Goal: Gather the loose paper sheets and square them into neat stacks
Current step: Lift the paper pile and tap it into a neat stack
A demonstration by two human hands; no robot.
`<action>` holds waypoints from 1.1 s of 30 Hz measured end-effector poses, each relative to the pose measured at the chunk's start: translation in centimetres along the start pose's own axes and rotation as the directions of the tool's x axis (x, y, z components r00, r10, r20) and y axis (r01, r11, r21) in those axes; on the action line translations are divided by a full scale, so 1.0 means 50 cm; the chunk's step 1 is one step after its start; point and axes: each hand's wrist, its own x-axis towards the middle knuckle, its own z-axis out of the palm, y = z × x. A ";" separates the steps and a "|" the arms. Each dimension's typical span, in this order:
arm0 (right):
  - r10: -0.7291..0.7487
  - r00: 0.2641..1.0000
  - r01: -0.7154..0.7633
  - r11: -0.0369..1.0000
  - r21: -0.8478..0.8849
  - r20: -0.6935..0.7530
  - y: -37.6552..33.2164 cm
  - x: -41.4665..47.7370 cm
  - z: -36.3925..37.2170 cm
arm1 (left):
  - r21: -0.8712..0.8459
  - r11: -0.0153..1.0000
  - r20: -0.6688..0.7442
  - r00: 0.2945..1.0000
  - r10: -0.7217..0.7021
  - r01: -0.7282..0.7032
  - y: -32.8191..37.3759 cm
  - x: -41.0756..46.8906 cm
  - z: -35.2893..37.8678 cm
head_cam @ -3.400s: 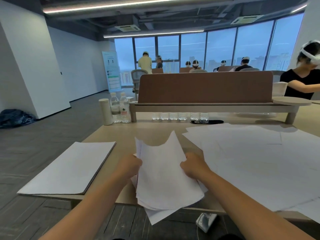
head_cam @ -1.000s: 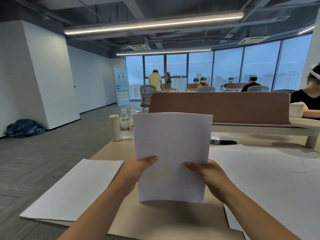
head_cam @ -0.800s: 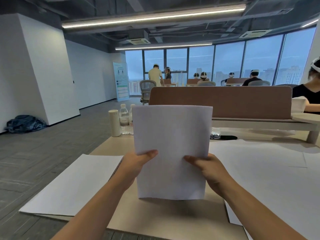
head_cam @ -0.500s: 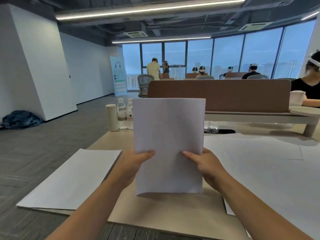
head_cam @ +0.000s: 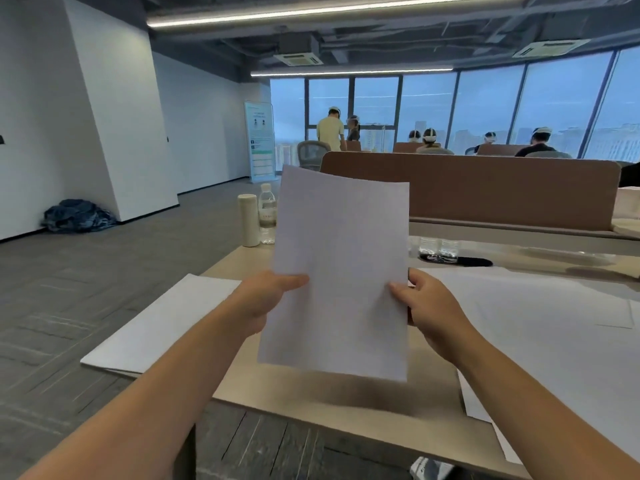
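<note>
A squared bundle of white paper sheets (head_cam: 339,271) stands upright in the air above the wooden table (head_cam: 311,403), tilted slightly to the right. My left hand (head_cam: 263,299) grips its left edge with the thumb across the front. My right hand (head_cam: 429,306) grips the right edge the same way. A neat white stack (head_cam: 162,323) lies flat at the table's left corner. Loose white sheets (head_cam: 540,327) spread over the right side of the table, overlapping each other.
A white tumbler (head_cam: 248,220) and a water bottle (head_cam: 267,213) stand at the table's far left. Small bottles (head_cam: 439,247) and a dark object (head_cam: 471,262) sit beneath a brown divider (head_cam: 485,188). Several people sit beyond. Open floor lies to the left.
The ragged handful has been lifted upright and squared. In the last half second the bundle has risen off the table, tilted slightly, and the view has swung left.
</note>
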 end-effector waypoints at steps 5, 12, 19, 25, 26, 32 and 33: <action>0.056 0.998 -0.056 0.997 0.043 0.017 -0.018 -0.001 0.070 | 0.045 0.999 -0.052 0.998 -0.022 0.024 0.014 -0.032 -0.090; 0.187 0.979 -0.196 0.974 0.115 0.080 -0.007 0.035 0.217 | 0.264 0.960 -0.224 0.974 -0.029 0.089 -0.016 -0.091 -0.240; 0.211 0.964 -0.226 0.971 0.079 0.159 -0.010 0.051 0.369 | 0.325 0.939 -0.405 0.914 0.026 0.117 -0.050 -0.087 -0.373; 0.250 0.958 -0.248 0.968 -0.028 0.140 0.001 0.080 0.463 | 0.384 0.905 -0.483 0.875 0.027 0.184 -0.065 -0.068 -0.471; 0.253 0.959 -0.250 0.968 -0.034 0.132 0.005 0.085 0.477 | 0.403 0.894 -0.489 0.872 0.029 0.197 -0.068 -0.065 -0.482; 0.230 0.967 -0.220 0.971 -0.098 0.112 0.032 0.111 0.551 | 0.568 0.782 -0.516 0.851 0.098 0.255 -0.088 -0.045 -0.519; 0.223 0.969 -0.211 0.971 -0.114 0.108 0.036 0.113 0.559 | 0.580 0.772 -0.522 0.846 0.107 0.261 -0.091 -0.040 -0.524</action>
